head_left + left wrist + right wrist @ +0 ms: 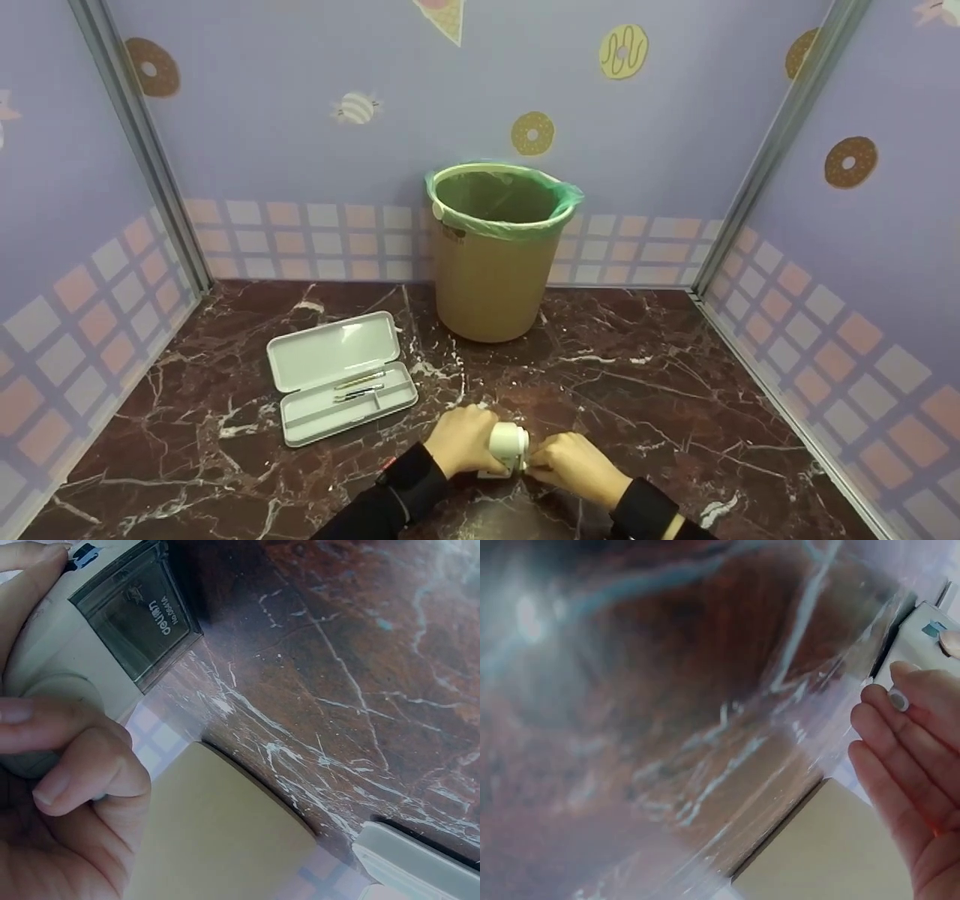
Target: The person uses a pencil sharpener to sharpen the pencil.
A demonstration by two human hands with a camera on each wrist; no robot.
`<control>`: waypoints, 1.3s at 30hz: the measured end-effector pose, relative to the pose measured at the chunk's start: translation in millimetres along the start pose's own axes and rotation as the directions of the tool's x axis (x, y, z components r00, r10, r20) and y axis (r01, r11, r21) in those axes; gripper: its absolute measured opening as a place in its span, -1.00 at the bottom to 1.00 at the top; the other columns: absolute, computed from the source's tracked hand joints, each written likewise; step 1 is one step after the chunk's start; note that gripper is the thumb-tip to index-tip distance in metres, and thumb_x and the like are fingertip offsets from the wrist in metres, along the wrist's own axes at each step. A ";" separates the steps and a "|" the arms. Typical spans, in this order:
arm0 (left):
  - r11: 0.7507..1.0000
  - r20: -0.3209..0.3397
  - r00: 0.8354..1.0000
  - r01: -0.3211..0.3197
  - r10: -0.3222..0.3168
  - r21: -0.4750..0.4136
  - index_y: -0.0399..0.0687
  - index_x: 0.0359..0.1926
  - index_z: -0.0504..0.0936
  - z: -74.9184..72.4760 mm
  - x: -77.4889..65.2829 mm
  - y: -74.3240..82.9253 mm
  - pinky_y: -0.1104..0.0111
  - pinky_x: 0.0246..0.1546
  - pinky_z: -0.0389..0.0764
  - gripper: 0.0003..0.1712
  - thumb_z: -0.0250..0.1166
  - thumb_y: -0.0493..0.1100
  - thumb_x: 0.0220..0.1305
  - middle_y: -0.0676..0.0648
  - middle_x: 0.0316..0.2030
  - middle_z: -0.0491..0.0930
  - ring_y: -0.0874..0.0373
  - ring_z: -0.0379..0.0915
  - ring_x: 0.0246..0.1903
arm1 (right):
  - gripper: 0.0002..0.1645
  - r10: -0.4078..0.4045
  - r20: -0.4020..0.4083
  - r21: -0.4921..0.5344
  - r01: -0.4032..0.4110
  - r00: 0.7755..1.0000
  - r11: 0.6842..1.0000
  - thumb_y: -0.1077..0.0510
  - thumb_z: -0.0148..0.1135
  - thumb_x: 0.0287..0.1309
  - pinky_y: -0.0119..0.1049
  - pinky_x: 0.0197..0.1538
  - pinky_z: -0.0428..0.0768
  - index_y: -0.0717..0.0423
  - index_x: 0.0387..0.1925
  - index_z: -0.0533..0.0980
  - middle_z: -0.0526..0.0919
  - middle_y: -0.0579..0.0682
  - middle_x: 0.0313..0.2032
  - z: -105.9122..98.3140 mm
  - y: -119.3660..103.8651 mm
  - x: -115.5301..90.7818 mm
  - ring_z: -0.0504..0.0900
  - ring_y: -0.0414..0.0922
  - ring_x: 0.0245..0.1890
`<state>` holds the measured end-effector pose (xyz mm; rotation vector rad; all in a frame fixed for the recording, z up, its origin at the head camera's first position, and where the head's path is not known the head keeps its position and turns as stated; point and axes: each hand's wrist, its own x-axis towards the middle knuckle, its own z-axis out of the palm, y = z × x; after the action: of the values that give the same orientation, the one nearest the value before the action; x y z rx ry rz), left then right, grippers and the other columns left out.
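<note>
A white hand-crank pencil sharpener (504, 442) stands in front of me on the dark marble table. My left hand (461, 439) grips its body from the left, the thumb (34, 592) over the blue mark in the left wrist view. Below that mark is a dark see-through shavings drawer (142, 619). My right hand (574, 463) is at the sharpener's right side, where the crank is. In the right wrist view its thumb and forefinger pinch a small white crank knob (898, 699), while the other fingers are bent loosely. The rest of the crank is mostly hidden.
An open white pencil case (334, 352) lies to the left, with several slim pencils (358, 394) in its tray. Behind the sharpener stands a tan waste bin (495, 285) lined with a green bag (566, 196). Patterned panels enclose the table at the back and sides.
</note>
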<state>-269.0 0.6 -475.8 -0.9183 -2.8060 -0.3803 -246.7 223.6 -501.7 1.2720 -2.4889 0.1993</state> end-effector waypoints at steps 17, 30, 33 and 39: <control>1.000 0.004 1.000 0.011 -0.012 0.019 0.00 -0.48 0.62 -1.9 0.3 1.3 0.37 -0.56 0.48 -0.43 0.72 0.17 -0.44 0.05 -0.53 0.62 0.18 0.49 -0.56 | -0.63 -0.131 -0.068 -0.086 0.125 0.989 0.988 0.12 0.60 -0.12 -0.64 -0.55 0.17 -0.10 -0.68 0.48 0.45 -0.28 -0.70 -10.4 -8.3 -2.6 0.16 -0.49 -0.64; 0.998 0.006 1.000 0.019 -0.019 0.059 -0.01 -0.47 0.65 -3.4 1.4 4.2 0.32 -0.54 0.53 -0.43 0.72 0.17 -0.45 0.04 -0.51 0.66 0.15 0.54 -0.54 | -0.49 -0.170 -0.142 -0.114 0.154 0.975 0.981 0.09 0.62 -0.17 -0.62 -0.50 0.00 -0.06 -0.71 0.35 0.31 -0.28 -0.72 -18.9 -13.0 -3.9 0.02 -0.46 -0.57; 0.998 0.012 1.000 0.019 -0.019 0.062 -0.02 -0.47 0.65 -3.1 1.1 4.8 0.32 -0.54 0.54 -0.44 0.72 0.16 -0.45 0.04 -0.51 0.66 0.15 0.54 -0.54 | -0.51 -0.180 -0.146 -0.124 0.163 0.973 0.979 0.11 0.61 -0.19 -0.61 -0.53 0.04 -0.08 -0.71 0.35 0.32 -0.29 -0.72 -20.1 -13.8 -4.5 0.06 -0.46 -0.60; 0.998 0.020 0.999 0.024 -0.026 0.063 -0.01 -0.46 0.64 -2.6 1.4 6.6 0.32 -0.53 0.55 -0.43 0.72 0.17 -0.44 0.04 -0.51 0.65 0.15 0.53 -0.54 | -0.52 -0.194 -0.171 -0.120 0.175 0.966 0.977 0.13 0.60 -0.20 -0.62 -0.54 0.09 -0.10 -0.70 0.35 0.36 -0.31 -0.71 -25.3 -15.3 -5.5 0.12 -0.46 -0.61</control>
<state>-265.9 5.7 -471.8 -0.8800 -2.8334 -0.2857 -225.5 225.7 -480.5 1.3676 -2.1843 0.1310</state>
